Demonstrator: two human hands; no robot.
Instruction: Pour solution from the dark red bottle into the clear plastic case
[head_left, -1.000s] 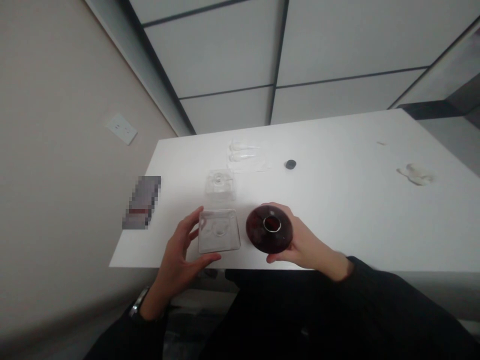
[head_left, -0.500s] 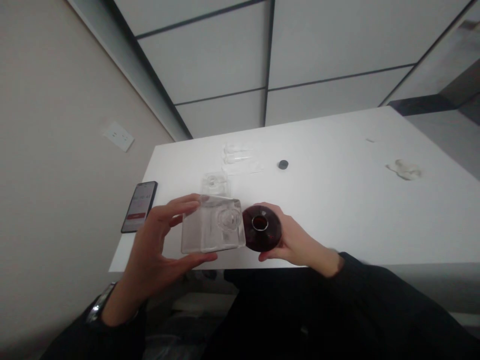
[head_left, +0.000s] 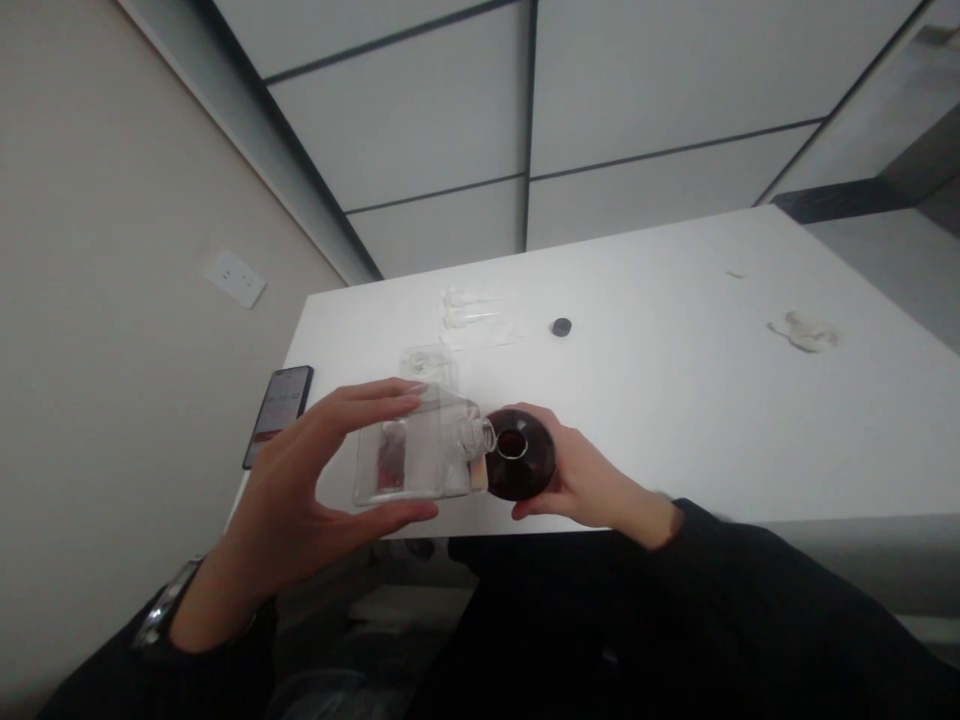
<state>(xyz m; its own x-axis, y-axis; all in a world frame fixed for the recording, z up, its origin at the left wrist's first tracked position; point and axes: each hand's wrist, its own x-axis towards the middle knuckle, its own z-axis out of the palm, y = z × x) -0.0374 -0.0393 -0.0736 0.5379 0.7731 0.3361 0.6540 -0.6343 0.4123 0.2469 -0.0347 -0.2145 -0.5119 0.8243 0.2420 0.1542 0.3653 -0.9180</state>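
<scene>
Holding a square clear glass bottle (head_left: 427, 455) in the left hand (head_left: 296, 480), clasped across its body with the fingers along the far side and the thumb along the near side. Tipped over toward the right hand (head_left: 581, 475), neck poking out past the left fingertips, mouth pointing at the opening of a round dark-red bottle (head_left: 534, 465). Gripping that second vessel from its right side in the right hand, curled close around it, with its open mouth facing up and lying just left of the palm. Impossible to tell whether touching or slightly apart at the two mouths. Showing a reddish patch through the tilted glass near the left palm, too unclear to identify. Wearing a metal watch (head_left: 166, 605) at the left wrist. With another clear glass bottle (head_left: 421, 360) just beyond the left fingers, and a transparent packet of slim clear pieces (head_left: 480, 315) farther out past it. With a phone (head_left: 283, 400) on the outer side of the left hand, partly covered by it. With a dark round disc (head_left: 561, 327) straight out beyond the right hand on the white table (head_left: 667, 400), and a crumpled whitish piece (head_left: 806, 332) well off to its right.
</scene>
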